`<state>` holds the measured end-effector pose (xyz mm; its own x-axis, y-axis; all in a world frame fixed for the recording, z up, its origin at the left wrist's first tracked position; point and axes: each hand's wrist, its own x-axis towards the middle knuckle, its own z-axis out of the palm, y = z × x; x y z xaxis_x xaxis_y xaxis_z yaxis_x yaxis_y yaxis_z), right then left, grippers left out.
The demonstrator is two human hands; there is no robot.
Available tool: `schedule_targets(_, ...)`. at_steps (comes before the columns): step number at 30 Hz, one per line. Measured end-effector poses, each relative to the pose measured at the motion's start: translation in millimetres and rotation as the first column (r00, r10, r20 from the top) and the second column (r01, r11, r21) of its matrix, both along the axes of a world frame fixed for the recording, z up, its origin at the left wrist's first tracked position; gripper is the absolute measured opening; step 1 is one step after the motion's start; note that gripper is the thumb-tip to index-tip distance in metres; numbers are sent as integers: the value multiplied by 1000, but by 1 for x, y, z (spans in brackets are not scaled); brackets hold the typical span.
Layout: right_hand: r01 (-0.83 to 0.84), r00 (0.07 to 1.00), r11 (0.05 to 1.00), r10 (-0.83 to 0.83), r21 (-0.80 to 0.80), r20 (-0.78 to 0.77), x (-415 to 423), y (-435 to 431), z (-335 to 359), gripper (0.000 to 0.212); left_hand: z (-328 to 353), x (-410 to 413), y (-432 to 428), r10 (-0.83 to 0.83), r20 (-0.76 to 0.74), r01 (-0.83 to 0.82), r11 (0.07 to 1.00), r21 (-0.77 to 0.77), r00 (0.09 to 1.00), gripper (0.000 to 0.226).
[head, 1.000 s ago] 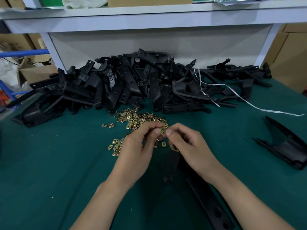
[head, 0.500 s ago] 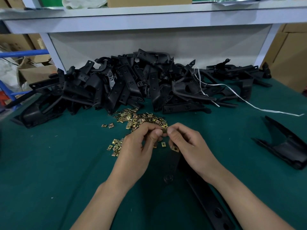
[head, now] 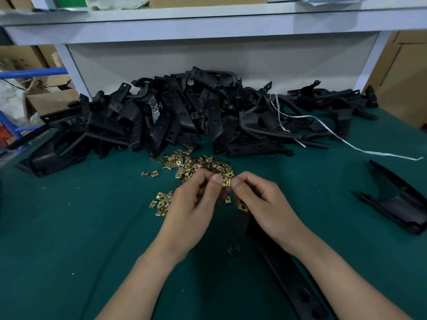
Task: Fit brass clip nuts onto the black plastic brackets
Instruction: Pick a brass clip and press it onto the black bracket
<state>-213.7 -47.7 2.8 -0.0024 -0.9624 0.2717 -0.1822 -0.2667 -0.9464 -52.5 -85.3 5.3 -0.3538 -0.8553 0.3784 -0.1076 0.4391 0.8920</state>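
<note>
Between thumb tips, my left hand (head: 194, 211) and my right hand (head: 261, 204) pinch one brass clip nut (head: 226, 182) together, just above the table. A black plastic bracket (head: 240, 229) lies flat under both hands and runs toward the near right edge; a brass clip nut (head: 243, 207) sits on its far end, half hidden under my right hand. Behind my fingers spreads a loose heap of brass clip nuts (head: 196, 163), with a smaller cluster (head: 161, 203) to the left of my left hand.
A big pile of black plastic brackets (head: 184, 116) fills the back of the green table (head: 69, 227). One separate black bracket (head: 397, 199) lies at the right. A white strap (head: 346, 142) trails over the pile. White shelf frame (head: 208, 24) stands behind.
Both hands have lifted slightly and drawn together. The clip nut between the thumbs now shows more plainly. The bracket under the hands has not moved.
</note>
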Motion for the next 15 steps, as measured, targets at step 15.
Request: schedule_targets(15,471,879,882,-469,-1,-85,-13,-9,-10,43,-4,-2,-9,22,-82,-1,968,250,996,15)
